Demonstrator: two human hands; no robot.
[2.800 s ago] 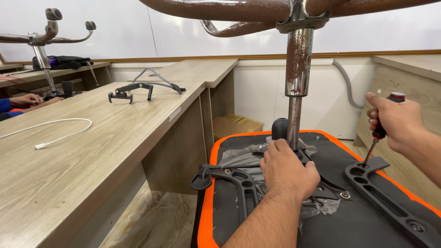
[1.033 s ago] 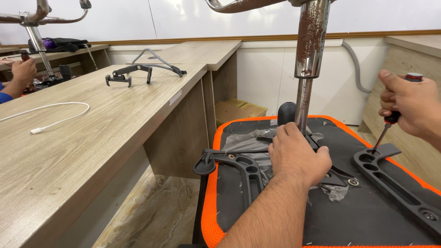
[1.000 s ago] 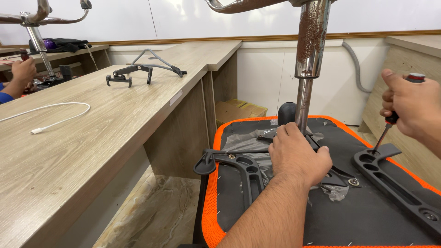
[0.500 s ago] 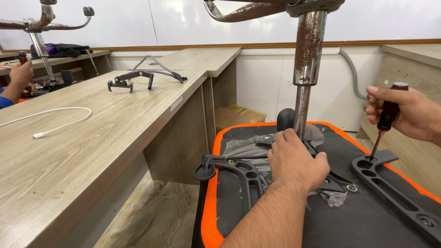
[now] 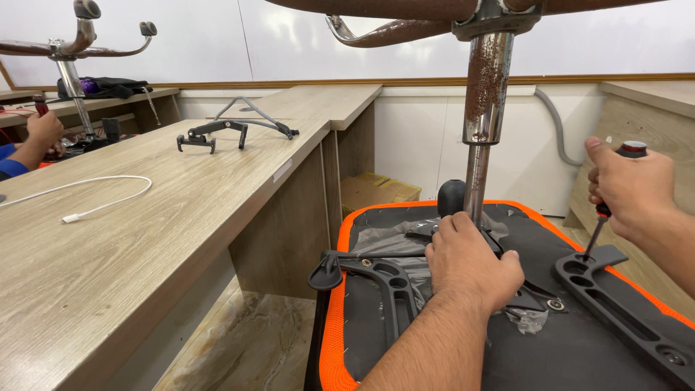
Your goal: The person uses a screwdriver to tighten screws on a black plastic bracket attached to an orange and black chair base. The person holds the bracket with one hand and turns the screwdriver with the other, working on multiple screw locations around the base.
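Note:
An office chair lies upside down in front of me: its black seat underside with an orange rim (image 5: 329, 318) faces up, and a rusty metal column (image 5: 483, 108) rises from the middle. My left hand (image 5: 470, 264) presses down on the black mechanism plate at the column's foot. My right hand (image 5: 628, 187) grips a screwdriver (image 5: 607, 210) with a red and black handle, its tip down on a black plastic armrest bracket (image 5: 622, 308) at the seat's right side. A second black bracket (image 5: 380, 279) lies on the seat's left side.
A long wooden desk (image 5: 166, 224) runs along my left, with a white cable (image 5: 94, 199) and a black metal chair part (image 5: 232, 129) on it. At the far left another person's hand (image 5: 43, 130) works at a second upturned chair base (image 5: 79, 43). A cardboard box (image 5: 376, 192) sits on the floor.
My right hand with the screwdriver has dipped a little and stays on the right bracket. My left hand has kept its place at the column's foot. The view has shifted slightly.

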